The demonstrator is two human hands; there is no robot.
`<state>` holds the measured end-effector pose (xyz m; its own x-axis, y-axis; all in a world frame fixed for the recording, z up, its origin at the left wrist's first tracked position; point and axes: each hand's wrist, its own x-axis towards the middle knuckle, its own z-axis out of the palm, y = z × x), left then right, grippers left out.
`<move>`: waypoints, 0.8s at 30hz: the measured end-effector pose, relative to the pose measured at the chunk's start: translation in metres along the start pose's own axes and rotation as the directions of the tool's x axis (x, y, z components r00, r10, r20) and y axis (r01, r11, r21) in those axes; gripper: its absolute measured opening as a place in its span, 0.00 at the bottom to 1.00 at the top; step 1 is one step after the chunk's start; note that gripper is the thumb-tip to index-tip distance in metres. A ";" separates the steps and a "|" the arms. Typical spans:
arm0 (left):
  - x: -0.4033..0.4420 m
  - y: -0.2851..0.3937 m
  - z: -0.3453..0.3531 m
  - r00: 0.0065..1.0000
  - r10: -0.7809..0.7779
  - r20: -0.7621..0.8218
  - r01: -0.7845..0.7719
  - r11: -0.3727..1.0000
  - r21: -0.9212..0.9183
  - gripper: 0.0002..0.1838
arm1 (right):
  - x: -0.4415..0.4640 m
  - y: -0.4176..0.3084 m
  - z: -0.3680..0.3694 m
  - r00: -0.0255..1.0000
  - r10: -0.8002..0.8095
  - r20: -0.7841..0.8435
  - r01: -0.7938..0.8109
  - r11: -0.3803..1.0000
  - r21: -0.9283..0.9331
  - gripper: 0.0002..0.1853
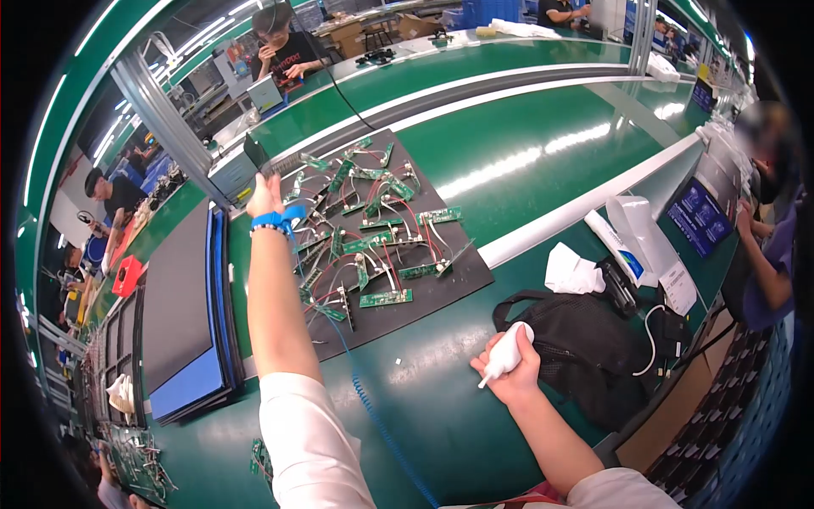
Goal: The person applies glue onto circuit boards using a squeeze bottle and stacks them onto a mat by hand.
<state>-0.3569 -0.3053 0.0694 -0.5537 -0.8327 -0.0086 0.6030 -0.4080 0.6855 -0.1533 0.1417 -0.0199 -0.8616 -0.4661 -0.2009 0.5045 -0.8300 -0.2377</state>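
Observation:
My right hand (515,373) is wrapped round a white squeeze bottle (509,349), whose thin nozzle points down and left above the green bench. My left arm is stretched forward, with a blue wrist strap at the wrist. My left hand (265,197) is at the far left edge of a black mat (458,276), close to a small grey box (231,176). Its fingers are drawn together, and what they grip is too small to make out. On the mat lie several green circuit boards (386,299), joined by red, white and black wires.
A black mesh bag (585,348), crumpled white tissue (574,270) and a white-and-blue tube (615,246) lie at right. Stacked black and blue sheets (182,314) stand left. A coiled blue cord (365,399) crosses the bench. Other people work across the line and at right.

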 end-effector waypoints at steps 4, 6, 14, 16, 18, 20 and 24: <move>-0.025 -0.004 -0.035 0.926 0.062 -0.372 0.037 0.967 0.253 0.16 | -0.001 0.000 -0.002 1.000 0.018 0.017 -0.018 1.000 0.009 0.22; -0.029 0.020 -0.042 0.958 0.099 -0.268 -0.021 0.960 0.281 0.17 | -0.001 0.001 -0.002 0.999 0.038 -0.026 -0.037 0.999 0.041 0.22; -0.202 0.230 0.048 0.887 0.050 0.458 -0.213 0.926 0.311 0.15 | -0.005 0.001 0.017 0.998 0.013 0.057 -0.012 1.000 -0.007 0.20; -0.288 0.276 0.049 0.765 -0.005 0.645 -0.291 0.889 0.352 0.17 | -0.007 0.002 0.017 0.984 0.043 0.175 -0.044 0.999 0.006 0.21; -0.344 0.304 0.029 0.645 0.050 0.762 -0.416 0.860 0.295 0.26 | -0.009 0.006 0.019 0.985 0.035 0.168 -0.033 0.999 -0.016 0.22; -0.326 0.368 -0.027 0.536 -0.229 0.812 -0.445 0.741 0.503 0.18 | -0.012 0.007 0.018 0.973 0.085 0.214 -0.083 0.996 -0.015 0.21; -0.351 0.348 -0.155 0.926 -0.079 0.370 -0.378 -0.118 0.918 0.11 | -0.017 0.009 0.019 0.970 0.093 0.226 -0.087 0.996 -0.035 0.21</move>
<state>0.1360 -0.2130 0.1983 -0.7726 -0.5999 0.2078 -0.3895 0.7064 0.5910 -0.1353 0.1357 -0.0006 -0.8012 -0.5984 -0.0027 0.5796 -0.7748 -0.2527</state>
